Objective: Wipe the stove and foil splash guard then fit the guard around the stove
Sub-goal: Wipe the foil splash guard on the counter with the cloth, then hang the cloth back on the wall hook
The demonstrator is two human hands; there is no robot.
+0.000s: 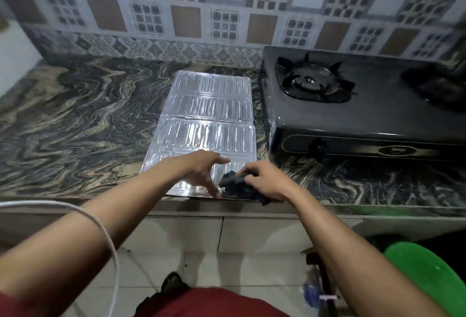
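The silver foil splash guard [206, 115] lies folded flat on the marbled countertop, left of the black two-burner gas stove [358, 112]. My right hand [264, 180] is closed on a dark cloth [235, 185] that rests on the guard's near right corner. My left hand [201, 168] hovers over the guard's near edge with fingers spread, its fingertips pointing down at the foil beside the cloth. Both hands sit at the counter's front edge.
A patterned tile wall [227, 14] backs the dark marbled counter [75, 120]. A white cable [111, 241] loops over my left forearm. Below the counter, a green plastic object [428, 279] and a dark stand are on the tiled floor at right.
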